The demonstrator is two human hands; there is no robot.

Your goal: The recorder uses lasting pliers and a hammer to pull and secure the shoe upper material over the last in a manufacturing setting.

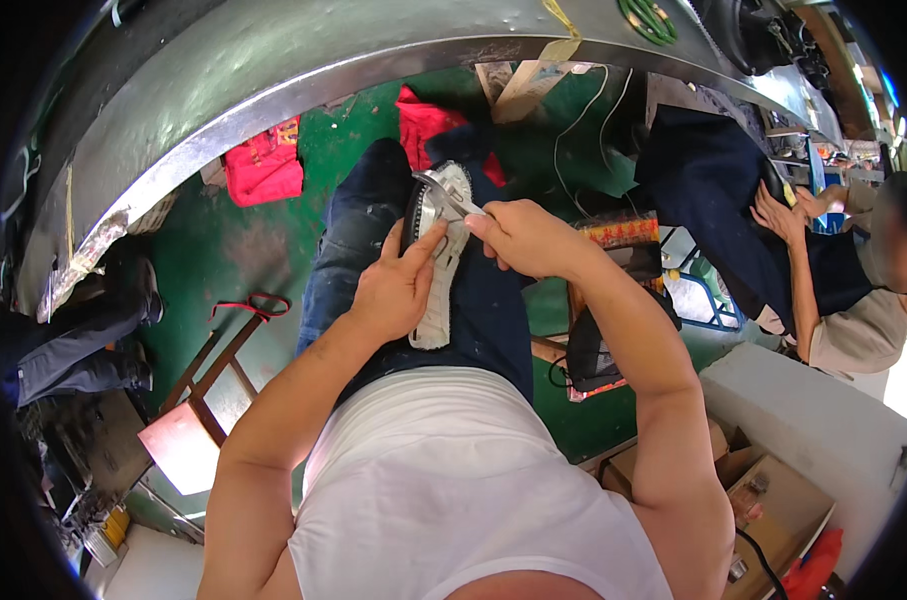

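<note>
Green floor lies open leftward; both hands point(453, 262) grip a shoe sole point(441, 262) on the lap.

The left hand point(398, 285) covers the middle of the white shoe sole point(439, 268), so its left edge there cannot be seen. The right hand point(526, 238) hides the handle of the metal tool point(441, 200), and what kind of tool it is stays unclear. The grey workbench point(273, 70) runs out of the picture's upper corners. A person point(853, 290) at the right rim is cut off, the face blurred. The items in the cardboard box point(773, 500) are too small to tell.
</note>
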